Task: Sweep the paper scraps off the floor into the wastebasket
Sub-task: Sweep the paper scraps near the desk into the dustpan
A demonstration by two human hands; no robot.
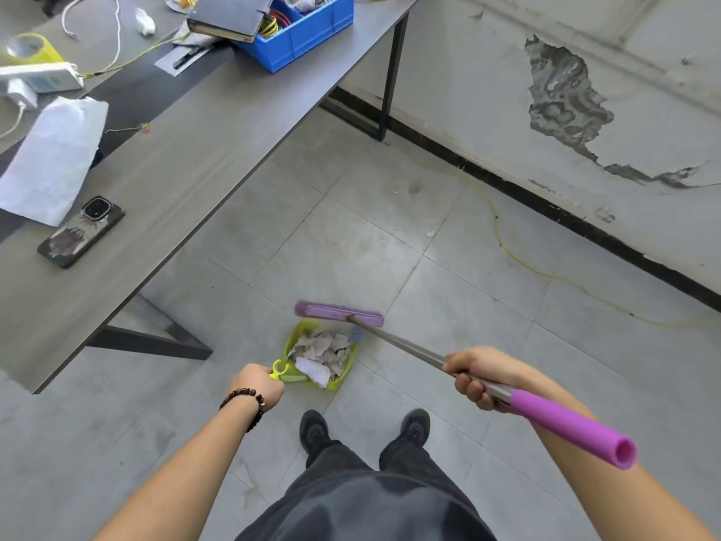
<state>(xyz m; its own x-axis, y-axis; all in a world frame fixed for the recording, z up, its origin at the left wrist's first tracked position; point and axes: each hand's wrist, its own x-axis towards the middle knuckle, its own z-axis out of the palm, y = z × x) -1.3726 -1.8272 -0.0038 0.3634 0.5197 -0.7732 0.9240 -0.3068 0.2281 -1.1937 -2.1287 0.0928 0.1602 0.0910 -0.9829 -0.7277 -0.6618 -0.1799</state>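
Both arms reach forward and down: the left hand [257, 388] is clenched round the green dustpan [320, 355] handle, the right hand [478, 378] wrapped round the broom [338, 313] shaft. Paper scraps [322, 351] lie heaped in the pan just beyond the left hand, the purple broom head touching its far edge on the floor [448, 298].

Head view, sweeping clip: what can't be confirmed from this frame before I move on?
- Wastebasket: none in view; it lies outside the frame.
- Broom bristles: hidden under its purple head, so floor contact is unclear.
- Dustpan handle: covered by the left hand.
- White speck on the floor: too small to tell if it is paper.
- Right hand palm: hidden around the pole.
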